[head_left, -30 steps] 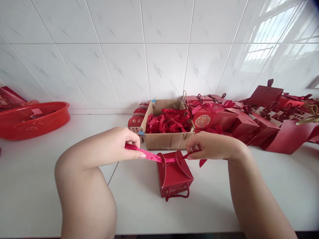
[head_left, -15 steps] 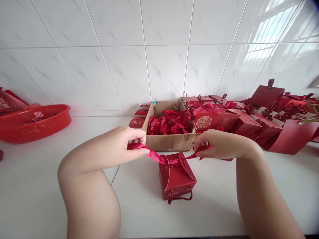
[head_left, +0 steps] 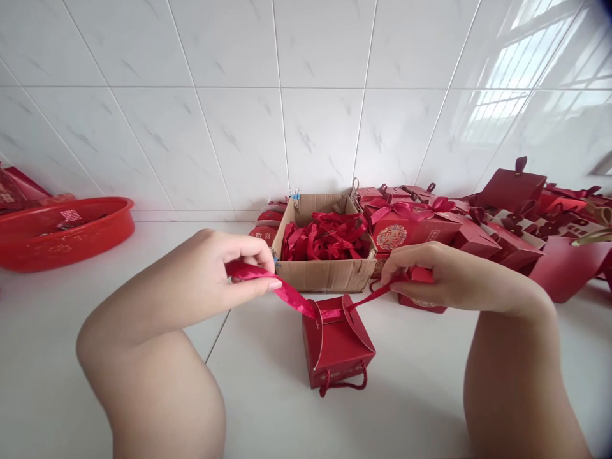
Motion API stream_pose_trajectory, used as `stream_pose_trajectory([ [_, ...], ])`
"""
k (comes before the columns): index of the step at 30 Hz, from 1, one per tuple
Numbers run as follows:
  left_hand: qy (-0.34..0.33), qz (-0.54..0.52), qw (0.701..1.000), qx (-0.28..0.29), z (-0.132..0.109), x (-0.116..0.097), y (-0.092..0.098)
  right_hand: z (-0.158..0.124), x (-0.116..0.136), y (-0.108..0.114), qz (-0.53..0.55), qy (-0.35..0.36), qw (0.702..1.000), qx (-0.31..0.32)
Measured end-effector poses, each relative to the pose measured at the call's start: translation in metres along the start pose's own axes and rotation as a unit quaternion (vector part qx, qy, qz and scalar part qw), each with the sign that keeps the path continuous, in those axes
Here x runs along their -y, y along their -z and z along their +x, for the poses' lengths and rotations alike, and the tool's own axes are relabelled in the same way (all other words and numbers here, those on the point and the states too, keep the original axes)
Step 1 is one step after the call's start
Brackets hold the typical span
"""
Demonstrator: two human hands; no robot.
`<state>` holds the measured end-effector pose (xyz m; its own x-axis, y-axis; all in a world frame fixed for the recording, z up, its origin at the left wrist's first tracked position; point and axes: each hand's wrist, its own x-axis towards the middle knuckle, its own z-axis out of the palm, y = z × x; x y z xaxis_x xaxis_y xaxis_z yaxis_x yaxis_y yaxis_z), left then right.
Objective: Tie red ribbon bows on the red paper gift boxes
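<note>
A small red gift box (head_left: 342, 341) with a twisted cord handle on its near side stands on the white counter between my hands. Through the slots of its top flaps runs a red satin ribbon (head_left: 292, 298). My left hand (head_left: 248, 268) pinches one end of the ribbon, up and to the left of the box. On the other side, my right hand (head_left: 418, 271) has its fingers closed on the opposite end. Both stretches of ribbon slope up from the box. The right fingertips are partly hidden behind the hand.
Behind the gift box is a cardboard box (head_left: 325, 275) full of loose red ribbons. Many finished-looking red gift boxes (head_left: 415, 229) are piled at the back right. A red plastic basin (head_left: 67, 236) stands at the left, and a tiled wall (head_left: 320, 140) closes off the back.
My hands have moved farther apart, the left leftward and the right rightward, drawing out more ribbon on both sides. The gift box has barely shifted.
</note>
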<state>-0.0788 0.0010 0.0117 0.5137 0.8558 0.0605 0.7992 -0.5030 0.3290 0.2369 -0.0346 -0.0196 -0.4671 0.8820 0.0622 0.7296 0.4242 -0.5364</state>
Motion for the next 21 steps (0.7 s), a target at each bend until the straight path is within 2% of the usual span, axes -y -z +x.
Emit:
stream_pose_trajectory([
  [3,-0.026,0.007,0.999,-0.044,0.001,0.004,-0.001,-0.006,-0.002,0.005,0.001,-0.023,1.0,-0.001],
  [6,-0.03,0.007,0.997,-0.067,0.003,0.004,0.0,-0.01,-0.002,0.008,0.028,0.031,0.999,0.001],
  [11,-0.07,-0.058,0.995,-0.028,0.0,-0.011,0.003,-0.009,-0.007,0.007,0.117,0.196,0.973,0.029],
  [15,-0.135,-0.111,0.985,0.004,-0.005,-0.017,0.007,-0.004,-0.01,0.005,0.12,0.228,0.966,0.022],
  [19,-0.26,-0.116,0.958,0.03,-0.01,-0.004,0.011,-0.002,-0.007,0.005,0.157,0.282,0.946,0.015],
  [21,-0.302,-0.141,0.942,0.037,-0.013,0.004,0.013,-0.001,-0.006,0.004,0.18,0.305,0.935,0.024],
])
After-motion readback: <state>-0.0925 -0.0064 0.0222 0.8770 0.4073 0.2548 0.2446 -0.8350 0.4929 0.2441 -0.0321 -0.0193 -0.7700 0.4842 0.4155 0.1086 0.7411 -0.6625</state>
